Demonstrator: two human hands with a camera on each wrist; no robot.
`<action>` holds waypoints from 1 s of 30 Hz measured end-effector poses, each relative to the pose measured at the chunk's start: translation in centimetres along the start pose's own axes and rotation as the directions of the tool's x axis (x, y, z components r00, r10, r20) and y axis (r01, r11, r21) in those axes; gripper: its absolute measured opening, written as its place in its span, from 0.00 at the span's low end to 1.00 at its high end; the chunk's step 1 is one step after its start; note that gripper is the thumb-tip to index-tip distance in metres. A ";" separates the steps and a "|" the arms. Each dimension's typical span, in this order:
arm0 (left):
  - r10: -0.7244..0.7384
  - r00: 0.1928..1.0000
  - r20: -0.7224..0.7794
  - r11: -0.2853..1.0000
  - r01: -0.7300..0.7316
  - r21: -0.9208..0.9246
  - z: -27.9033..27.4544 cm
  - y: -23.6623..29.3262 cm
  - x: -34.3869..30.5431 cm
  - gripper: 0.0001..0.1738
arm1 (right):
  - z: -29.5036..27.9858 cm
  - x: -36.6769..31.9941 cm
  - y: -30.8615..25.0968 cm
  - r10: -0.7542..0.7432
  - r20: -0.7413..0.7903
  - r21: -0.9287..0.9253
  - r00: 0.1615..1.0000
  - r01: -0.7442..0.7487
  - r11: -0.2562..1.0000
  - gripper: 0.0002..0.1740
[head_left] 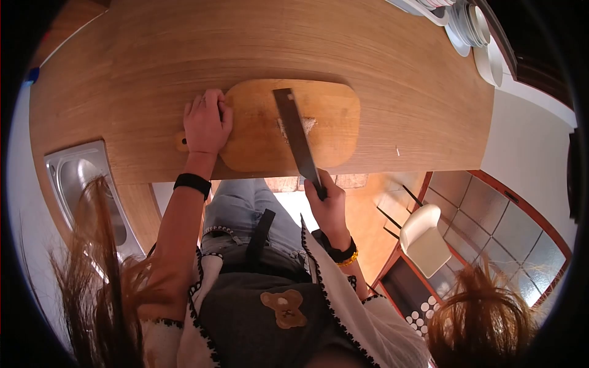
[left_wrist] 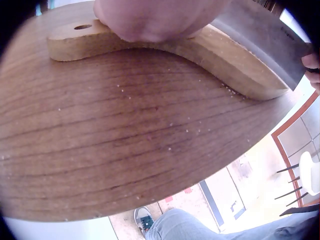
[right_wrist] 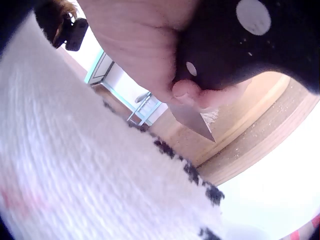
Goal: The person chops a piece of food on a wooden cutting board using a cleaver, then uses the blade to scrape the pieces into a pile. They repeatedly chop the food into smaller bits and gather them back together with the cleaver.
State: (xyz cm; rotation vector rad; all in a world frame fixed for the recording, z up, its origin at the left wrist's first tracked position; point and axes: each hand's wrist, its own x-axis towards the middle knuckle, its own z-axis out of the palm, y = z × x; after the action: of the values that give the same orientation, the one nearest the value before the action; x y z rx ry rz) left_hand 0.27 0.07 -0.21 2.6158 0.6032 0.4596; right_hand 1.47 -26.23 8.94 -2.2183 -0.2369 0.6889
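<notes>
A wooden cutting board (head_left: pixel 250 126) lies on the countertop near its front edge, its handle pointing left. My left hand (head_left: pixel 207 126) grips the board at its handle end; in the left wrist view the hand (left_wrist: pixel 160 17) covers the neck of the handle. My right hand (head_left: pixel 328 205) holds a cleaver by its black riveted handle (right_wrist: pixel 220 50). The broad blade (head_left: pixel 296 130) slants across the board, square end away from me. Beneath and beside the blade sits a small heap of pale, finely chopped bits (head_left: pixel 310 124), partly hidden by it.
Loose crumbs (left_wrist: pixel 170 148) dot the wooden countertop (head_left: pixel 184 49). A metal sink (head_left: pixel 83 162) is at the left, and stacked dishes (head_left: pixel 469 27) stand at the far right. A white chair (head_left: pixel 423 239) is on the floor to the right.
</notes>
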 end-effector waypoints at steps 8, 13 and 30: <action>0.001 1.000 -0.016 1.000 -0.001 -0.003 0.2 -0.3 -0.2 0.06 | -1.3 -2.1 0.2 -0.113 -0.134 0.096 0.984 0.126 0.987 0.35; 0.000 1.000 -0.005 1.000 0.000 0.004 0.0 -0.1 0.0 0.06 | 0.5 -2.1 0.7 -0.079 -0.227 0.023 0.971 0.087 0.996 0.33; -0.017 0.999 0.031 1.000 0.018 -0.022 0.0 -0.3 -0.3 0.05 | 8.2 -2.1 1.2 0.184 -0.201 0.448 0.962 -0.077 0.891 0.30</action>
State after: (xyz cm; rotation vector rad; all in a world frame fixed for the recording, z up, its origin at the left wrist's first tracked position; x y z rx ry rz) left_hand -0.10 0.14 -0.35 2.5894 0.6066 0.4174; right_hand -4.88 -22.60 4.42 -1.8664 0.1809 0.4805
